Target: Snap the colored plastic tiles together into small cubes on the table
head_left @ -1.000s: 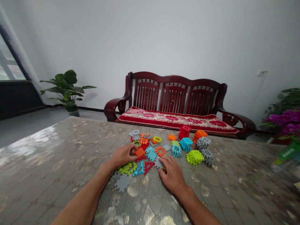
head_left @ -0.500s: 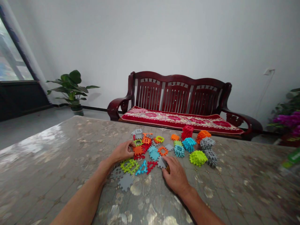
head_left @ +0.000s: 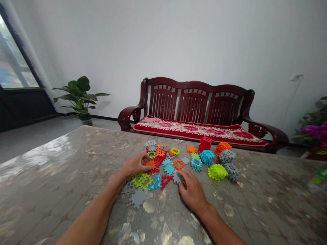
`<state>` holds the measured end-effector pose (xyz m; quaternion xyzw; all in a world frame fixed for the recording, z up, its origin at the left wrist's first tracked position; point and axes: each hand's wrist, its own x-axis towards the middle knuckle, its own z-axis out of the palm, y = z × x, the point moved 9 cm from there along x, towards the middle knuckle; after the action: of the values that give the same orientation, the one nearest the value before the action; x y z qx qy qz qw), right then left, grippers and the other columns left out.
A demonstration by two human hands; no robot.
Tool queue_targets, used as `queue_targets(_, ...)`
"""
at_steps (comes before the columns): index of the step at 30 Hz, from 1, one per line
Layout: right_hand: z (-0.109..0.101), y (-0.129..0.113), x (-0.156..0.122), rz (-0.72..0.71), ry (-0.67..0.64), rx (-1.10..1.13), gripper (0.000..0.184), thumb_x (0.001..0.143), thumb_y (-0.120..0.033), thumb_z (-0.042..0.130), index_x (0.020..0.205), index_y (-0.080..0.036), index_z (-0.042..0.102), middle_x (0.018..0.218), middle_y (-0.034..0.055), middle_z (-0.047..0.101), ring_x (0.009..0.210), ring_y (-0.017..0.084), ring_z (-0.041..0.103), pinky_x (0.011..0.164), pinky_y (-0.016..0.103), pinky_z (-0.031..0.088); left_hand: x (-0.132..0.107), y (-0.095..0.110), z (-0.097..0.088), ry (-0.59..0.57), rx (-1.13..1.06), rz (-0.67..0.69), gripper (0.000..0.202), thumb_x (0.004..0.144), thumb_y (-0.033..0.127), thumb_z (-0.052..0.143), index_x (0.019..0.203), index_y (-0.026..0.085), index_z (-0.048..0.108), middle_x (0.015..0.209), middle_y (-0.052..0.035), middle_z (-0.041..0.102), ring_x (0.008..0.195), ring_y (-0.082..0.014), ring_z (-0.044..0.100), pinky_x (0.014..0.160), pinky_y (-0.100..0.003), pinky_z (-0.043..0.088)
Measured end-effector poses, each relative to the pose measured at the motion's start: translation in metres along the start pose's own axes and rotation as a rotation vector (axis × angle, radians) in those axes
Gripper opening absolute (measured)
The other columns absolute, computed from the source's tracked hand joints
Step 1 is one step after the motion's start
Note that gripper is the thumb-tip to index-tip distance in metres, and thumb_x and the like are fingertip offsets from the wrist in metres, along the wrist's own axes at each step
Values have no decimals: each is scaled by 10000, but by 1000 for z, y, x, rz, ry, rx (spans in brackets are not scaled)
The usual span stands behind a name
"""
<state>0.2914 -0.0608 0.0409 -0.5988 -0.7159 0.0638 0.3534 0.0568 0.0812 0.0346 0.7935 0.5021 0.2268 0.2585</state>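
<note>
Several flat toothed plastic tiles in orange, red, blue, green and grey lie scattered on the patterned table (head_left: 63, 177). My left hand (head_left: 134, 165) is curled, its fingertips pinching an orange tile (head_left: 151, 164) that lies among red ones. My right hand (head_left: 192, 190) rests palm down, fingers bent, touching a grey tile (head_left: 176, 177) at its fingertips. Built cubes stand behind: red cube (head_left: 205, 143), orange cube (head_left: 221, 147), blue cube (head_left: 206, 157), grey cube (head_left: 227, 156) and a lime green cube (head_left: 217, 172).
A dark wooden bench (head_left: 194, 105) with a red cushion stands beyond the table's far edge. A potted plant (head_left: 79, 97) is on the floor at left, purple flowers (head_left: 315, 131) at right. A window is at far left.
My left hand has closed its fingertips onto the orange tile. The camera view shifted slightly left; my right hand stays by the grey tile.
</note>
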Motion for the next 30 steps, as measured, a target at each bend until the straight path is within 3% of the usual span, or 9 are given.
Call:
queue_targets(5,1,0,0,-1,-9,-6,506,734,-51,509,1196,-210,637,1190,80,668,1131,233,580,1038,404,444,-1,8,5,-35,132,44,387,625,392,699,958,206,631,948,-33,700,837,-211,624,720,-287,443)
queue_targets(12,1,0,0,-6,-16,1,506,730,-54,506,1189,-223,638,1198,71,668,1140,228,580,1041,399,441,-2,-10,-11,-34,186,-40,342,600,283,652,934,214,631,840,-11,681,780,-217,633,671,-288,444)
queue_targets(15,0,-2,0,-12,-16,-12,501,729,-63,514,1189,-218,637,1200,76,665,1142,234,577,1039,401,439,-2,-10,-23,28,237,-71,375,595,274,674,965,217,650,916,-32,674,837,-232,638,725,-301,468)
queue_targets(18,-2,-4,0,-14,-13,-23,495,731,-81,530,1194,-219,635,1221,76,656,1160,241,568,1043,409,432,-3,9,-28,119,267,11,313,664,341,683,956,228,676,1020,-54,649,950,-246,619,854,-324,469)
queue_targets(24,-1,-5,0,-26,-20,-18,466,742,-90,543,1179,-219,643,1231,72,647,1169,237,560,1048,412,424,-10,56,7,59,249,238,216,789,403,641,932,258,713,1034,-62,611,984,-237,587,882,-329,439)
queue_targets(30,2,-5,0,-24,-33,-7,437,756,-71,537,1150,-220,656,1232,67,645,1172,226,559,1046,395,427,-14,61,26,40,404,231,262,773,399,647,973,236,691,1089,-90,597,1022,-274,558,891,-368,426)
